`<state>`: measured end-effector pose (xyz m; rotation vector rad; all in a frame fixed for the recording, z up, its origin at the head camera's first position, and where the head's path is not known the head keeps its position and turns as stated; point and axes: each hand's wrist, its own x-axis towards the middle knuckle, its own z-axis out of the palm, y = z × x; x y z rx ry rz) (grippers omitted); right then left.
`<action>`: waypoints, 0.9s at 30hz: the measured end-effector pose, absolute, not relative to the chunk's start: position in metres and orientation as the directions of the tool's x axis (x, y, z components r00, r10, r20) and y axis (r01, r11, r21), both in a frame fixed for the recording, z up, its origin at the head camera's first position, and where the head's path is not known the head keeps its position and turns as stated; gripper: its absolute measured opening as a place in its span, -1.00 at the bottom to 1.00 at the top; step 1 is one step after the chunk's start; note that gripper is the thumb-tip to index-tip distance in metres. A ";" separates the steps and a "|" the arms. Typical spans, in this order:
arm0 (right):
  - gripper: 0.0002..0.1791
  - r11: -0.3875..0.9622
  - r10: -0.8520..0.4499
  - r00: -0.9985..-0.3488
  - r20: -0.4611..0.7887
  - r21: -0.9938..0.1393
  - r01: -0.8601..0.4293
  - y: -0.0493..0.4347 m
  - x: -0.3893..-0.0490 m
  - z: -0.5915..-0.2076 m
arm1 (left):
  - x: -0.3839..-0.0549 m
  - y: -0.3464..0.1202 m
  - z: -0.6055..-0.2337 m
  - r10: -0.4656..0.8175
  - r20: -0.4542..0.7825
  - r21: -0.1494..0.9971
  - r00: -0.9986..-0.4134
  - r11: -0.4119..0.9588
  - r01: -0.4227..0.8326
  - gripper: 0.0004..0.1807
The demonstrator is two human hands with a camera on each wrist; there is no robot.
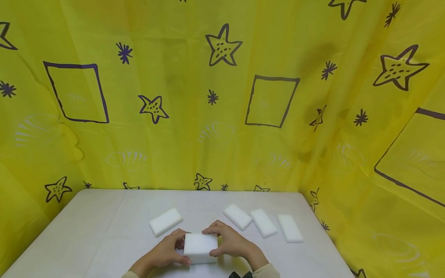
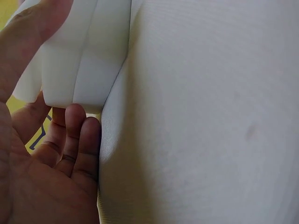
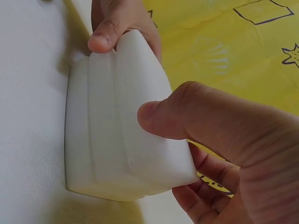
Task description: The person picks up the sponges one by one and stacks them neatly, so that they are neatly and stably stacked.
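Observation:
Three white sponges [image 3: 103,130] lie flat on one another in a stack [image 1: 201,244] near the table's front edge. My left hand [image 1: 166,249] holds the left end of the stack, thumb on the near side and fingers round the far corner. In the left wrist view, fingertips [image 2: 74,114] touch the end of the sponges. At the right end, my right hand [image 1: 234,243] pinches the top sponge [image 3: 149,140], its thumb pressed on the near side and its fingers behind. The layers sit almost edge to edge, the top one a little out of line.
One loose white sponge [image 1: 166,222] lies behind the left hand. Three more, a left one [image 1: 237,216], a middle one [image 1: 263,222] and a right one [image 1: 290,228], lie at the back right of the white table [image 1: 114,216]. A yellow patterned curtain [image 1: 180,146] encloses the table.

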<state>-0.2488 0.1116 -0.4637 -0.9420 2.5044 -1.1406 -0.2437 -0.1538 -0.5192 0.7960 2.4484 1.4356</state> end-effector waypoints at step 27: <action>-0.42 0.491 -0.642 -0.766 0.045 -0.743 -0.455 0.111 -0.250 -0.469 | -0.240 -0.155 -0.514 0.528 0.097 0.828 -0.844 0.428 0.363 -0.27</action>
